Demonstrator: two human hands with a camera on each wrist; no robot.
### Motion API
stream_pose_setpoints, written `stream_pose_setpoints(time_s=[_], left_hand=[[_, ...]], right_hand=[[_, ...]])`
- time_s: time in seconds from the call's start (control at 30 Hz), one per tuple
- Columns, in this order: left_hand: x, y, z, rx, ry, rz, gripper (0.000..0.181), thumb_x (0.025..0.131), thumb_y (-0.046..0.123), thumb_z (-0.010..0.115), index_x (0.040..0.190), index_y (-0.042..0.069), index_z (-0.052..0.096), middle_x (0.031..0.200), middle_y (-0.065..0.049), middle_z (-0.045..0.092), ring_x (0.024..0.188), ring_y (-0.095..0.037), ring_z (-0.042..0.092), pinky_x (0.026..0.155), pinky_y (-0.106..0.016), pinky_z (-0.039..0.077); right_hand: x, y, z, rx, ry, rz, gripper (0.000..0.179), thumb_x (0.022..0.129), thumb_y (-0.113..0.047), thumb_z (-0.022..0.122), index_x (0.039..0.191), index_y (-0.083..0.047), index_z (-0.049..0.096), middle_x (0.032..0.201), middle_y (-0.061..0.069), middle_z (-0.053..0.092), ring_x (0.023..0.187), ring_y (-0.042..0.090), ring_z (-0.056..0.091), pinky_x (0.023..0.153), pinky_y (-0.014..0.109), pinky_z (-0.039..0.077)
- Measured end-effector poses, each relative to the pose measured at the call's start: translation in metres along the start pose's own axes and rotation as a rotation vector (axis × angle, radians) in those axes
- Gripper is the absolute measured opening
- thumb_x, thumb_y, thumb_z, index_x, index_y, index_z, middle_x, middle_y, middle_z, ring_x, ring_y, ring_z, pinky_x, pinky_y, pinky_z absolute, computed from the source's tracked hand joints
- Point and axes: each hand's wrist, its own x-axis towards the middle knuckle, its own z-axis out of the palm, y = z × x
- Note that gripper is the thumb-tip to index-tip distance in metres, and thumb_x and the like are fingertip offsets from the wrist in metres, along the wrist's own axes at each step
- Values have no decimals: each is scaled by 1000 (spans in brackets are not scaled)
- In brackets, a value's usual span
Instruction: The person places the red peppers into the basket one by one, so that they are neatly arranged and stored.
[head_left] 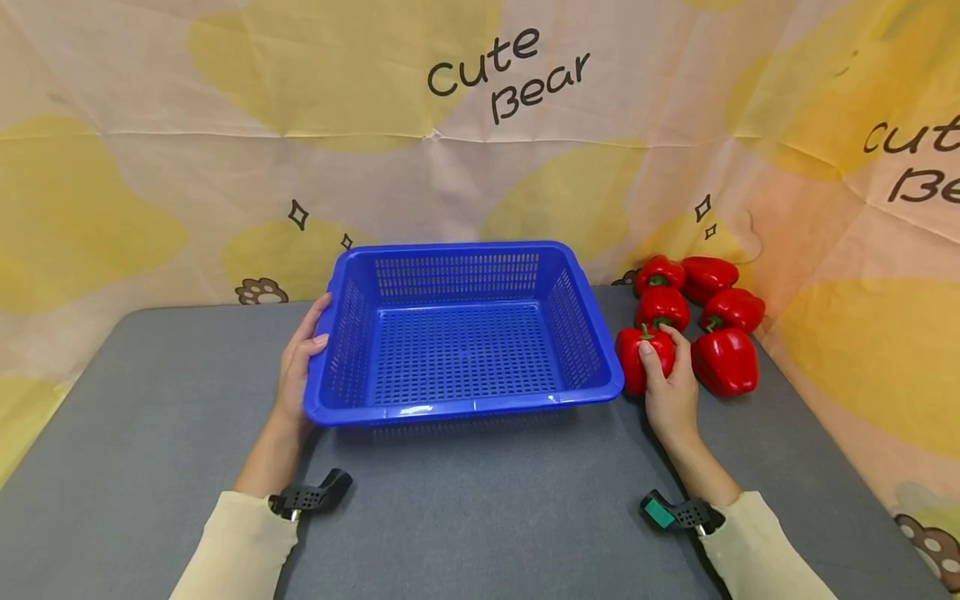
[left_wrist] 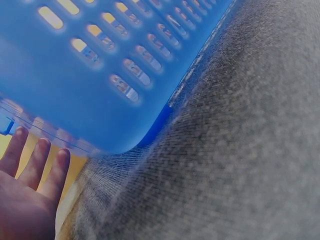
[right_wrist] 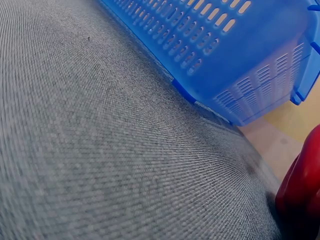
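Observation:
A blue plastic basket [head_left: 465,406] with slotted walls sits at the middle of the table, its inside bare. Along its left rim lies my left hand [head_left: 298,367]; the left wrist view shows this hand's fingers [left_wrist: 60,172] straight beside the basket's end wall [left_wrist: 45,105]. To the right of the basket, my right hand [head_left: 672,398] grips a red bell pepper [head_left: 632,360], thumb on its near side and fingers behind it. That pepper stands close to the basket's right rim. Part of a red pepper [right_wrist: 302,190] shows in the right wrist view, where the right hand is out of sight.
Several more red bell peppers [head_left: 725,362] are grouped at the back right of the grey table [head_left: 480,508]. A printed cloth [head_left: 420,183] hangs behind the table and along its right side. Each wrist wears a dark strap [head_left: 303,498].

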Motion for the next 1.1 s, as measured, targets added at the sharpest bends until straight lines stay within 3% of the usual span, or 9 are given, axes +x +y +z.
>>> stream_pose_setpoints(time_s=[1.1], left_hand=[[0,-1,0,-7,1,6,56,102,18,34,158,22,33,165,-6,26,126,-18,49,89,-21,54]], right_hand=[[0,-1,0,-1,-8,-9,55,102,-43,53,151,-21,42,141,17,56,121,32,54,98,41,39]])
